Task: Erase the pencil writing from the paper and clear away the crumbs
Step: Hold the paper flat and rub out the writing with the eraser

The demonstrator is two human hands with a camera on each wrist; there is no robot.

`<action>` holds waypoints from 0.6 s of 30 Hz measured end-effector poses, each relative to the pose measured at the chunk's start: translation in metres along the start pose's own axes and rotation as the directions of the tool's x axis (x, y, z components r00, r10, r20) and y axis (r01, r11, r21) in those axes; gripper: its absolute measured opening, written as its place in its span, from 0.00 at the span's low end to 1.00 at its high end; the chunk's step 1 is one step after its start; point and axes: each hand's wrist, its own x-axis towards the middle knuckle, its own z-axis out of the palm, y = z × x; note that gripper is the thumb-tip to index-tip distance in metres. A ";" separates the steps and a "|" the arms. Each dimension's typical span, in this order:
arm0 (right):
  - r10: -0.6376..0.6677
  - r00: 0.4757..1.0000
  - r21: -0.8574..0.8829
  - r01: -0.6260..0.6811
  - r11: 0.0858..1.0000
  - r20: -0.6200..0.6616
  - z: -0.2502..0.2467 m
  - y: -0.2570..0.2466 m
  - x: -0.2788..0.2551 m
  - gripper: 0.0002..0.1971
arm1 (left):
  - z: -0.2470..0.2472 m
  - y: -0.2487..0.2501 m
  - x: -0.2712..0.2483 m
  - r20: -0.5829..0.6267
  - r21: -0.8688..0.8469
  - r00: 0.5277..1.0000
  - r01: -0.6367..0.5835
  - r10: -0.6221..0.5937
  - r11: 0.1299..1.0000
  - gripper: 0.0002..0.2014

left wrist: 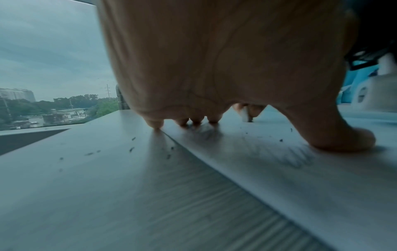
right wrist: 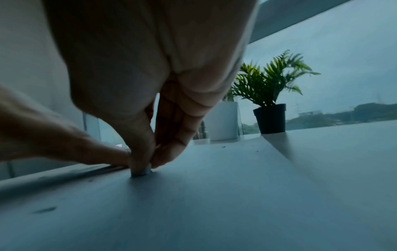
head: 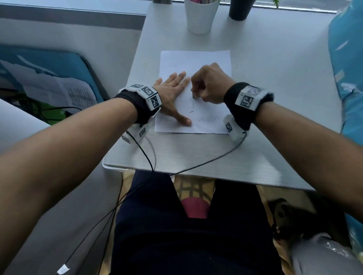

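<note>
A white sheet of paper (head: 206,59) lies on the grey table (head: 198,157). My left hand (head: 174,92) lies flat on the sheet's left side, fingers spread, thumb (left wrist: 348,139) pressing down beside faint pencil writing (left wrist: 298,159). My right hand (head: 209,84) pinches a small white eraser (head: 194,95) with its tip pressed on the paper mid-sheet; the eraser (right wrist: 142,171) shows between thumb and fingers in the right wrist view. Dark eraser crumbs (left wrist: 131,149) lie scattered on the table left of the paper, and a few crumbs (left wrist: 281,140) sit on the sheet.
A white cup (head: 201,13) and a black plant pot (head: 241,5) stand at the table's far edge by the window. A blue chair with papers (head: 55,84) is to the left. Black cables (head: 148,157) run over the near table edge.
</note>
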 end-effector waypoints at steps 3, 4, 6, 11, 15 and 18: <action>-0.021 0.993 -0.013 0.023 1.000 0.117 0.001 0.002 -0.020 0.07 | 0.001 -0.001 0.000 -0.007 -0.001 1.000 -0.004 0.004 1.000 0.72; -0.026 0.990 -0.026 0.030 0.999 0.136 -0.002 0.001 -0.017 0.07 | 0.001 -0.001 0.000 -0.007 0.004 1.000 -0.004 0.004 1.000 0.72; -0.021 0.997 -0.032 0.023 0.999 0.080 -0.006 -0.002 0.000 0.06 | 0.001 0.001 0.001 -0.005 0.015 1.000 -0.008 0.008 1.000 0.72; -0.025 1.000 -0.042 0.025 0.999 0.009 0.004 -0.011 0.011 0.05 | 0.000 -0.001 0.001 -0.016 0.011 1.000 0.012 -0.012 1.000 0.72; -0.036 0.990 -0.037 0.041 0.998 0.136 0.006 -0.006 -0.015 0.08 | 0.000 -0.003 0.002 -0.001 0.028 1.000 0.028 -0.028 0.999 0.72; 0.000 0.999 -0.035 0.002 0.999 0.051 -0.002 -0.009 0.008 0.06 | 0.000 0.000 0.002 0.001 0.026 1.000 0.014 -0.014 1.000 0.72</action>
